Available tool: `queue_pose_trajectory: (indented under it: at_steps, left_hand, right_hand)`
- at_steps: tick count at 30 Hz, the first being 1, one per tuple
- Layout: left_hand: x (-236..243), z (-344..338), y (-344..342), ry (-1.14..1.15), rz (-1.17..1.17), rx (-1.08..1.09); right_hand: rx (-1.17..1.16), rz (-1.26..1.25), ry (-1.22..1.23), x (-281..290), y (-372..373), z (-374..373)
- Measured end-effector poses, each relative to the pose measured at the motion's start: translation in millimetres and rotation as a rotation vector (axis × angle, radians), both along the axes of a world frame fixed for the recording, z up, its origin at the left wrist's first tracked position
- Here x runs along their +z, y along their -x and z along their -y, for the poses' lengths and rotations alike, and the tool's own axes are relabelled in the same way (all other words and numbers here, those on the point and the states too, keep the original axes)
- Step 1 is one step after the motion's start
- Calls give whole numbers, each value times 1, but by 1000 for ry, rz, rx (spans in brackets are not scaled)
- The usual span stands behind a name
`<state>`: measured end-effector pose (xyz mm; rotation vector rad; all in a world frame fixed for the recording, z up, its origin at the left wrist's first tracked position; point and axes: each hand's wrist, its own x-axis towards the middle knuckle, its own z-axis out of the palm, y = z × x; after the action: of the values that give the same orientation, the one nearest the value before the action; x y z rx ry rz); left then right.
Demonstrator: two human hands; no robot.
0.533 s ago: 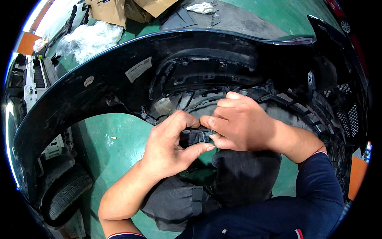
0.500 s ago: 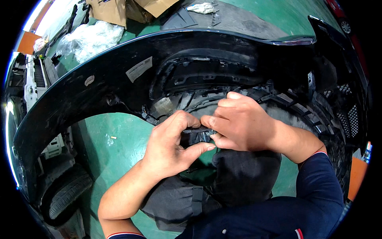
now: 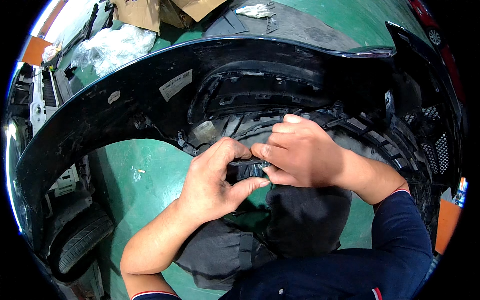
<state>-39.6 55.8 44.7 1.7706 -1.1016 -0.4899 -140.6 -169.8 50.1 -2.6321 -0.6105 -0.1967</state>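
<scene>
A large dark car bumper [image 3: 135, 75] arches around me with its inner side showing. In front of my knees I hold a small black plastic part [image 3: 248, 170] between both hands. My left hand [image 3: 212, 182] grips its left side, thumb below and curled fingers above. At its right end my right hand [image 3: 300, 152] pinches it with thumb and forefinger, the other fingers curled in. The fingers hide much of the part, and its exact kind cannot be made out. Just beyond the hands lies the bumper's black grille section [image 3: 265, 95].
Crumpled clear plastic wrap [image 3: 115, 47] and cardboard [image 3: 137, 15] lie beyond the bumper. A white glove [image 3: 254, 10] rests on a grey mat [image 3: 300, 30]. At the lower left is a car tyre [image 3: 85, 245]. The floor [image 3: 145, 175] is green.
My view has shifted very slightly. Both hands keep nearly the same hold on the black plastic part, with no clear change in it.
</scene>
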Motion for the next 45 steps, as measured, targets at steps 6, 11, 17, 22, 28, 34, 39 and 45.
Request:
queue_pose_trajectory:
  at_steps: [6,11,17,22,28,34,39,45]
  left_hand:
    - [4,3,0,-4,21,-3]
    - [4,2,0,-3,34,-12]
    - [4,5,0,39,60,-18]
    - [3,6,-1,45,54,-20]
    - [4,6,-1,48,57,-25]
    - [3,4,0,9,31,-33]
    - [3,3,0,10,38,-30]
    - [3,4,0,17,62,-31]
  right_hand:
    - [-7,6,-19,-1,2,1]
    - [-14,13,-32,-2,4,1]
    - [-5,1,-36,0,4,2]
    - [-14,1,-38,-1,4,2]
    - [-18,23,-29,-1,5,2]
    - [-8,6,-35,1,5,3]
    - [-1,15,-37,0,5,3]
    - [-1,11,-32,-1,6,4]
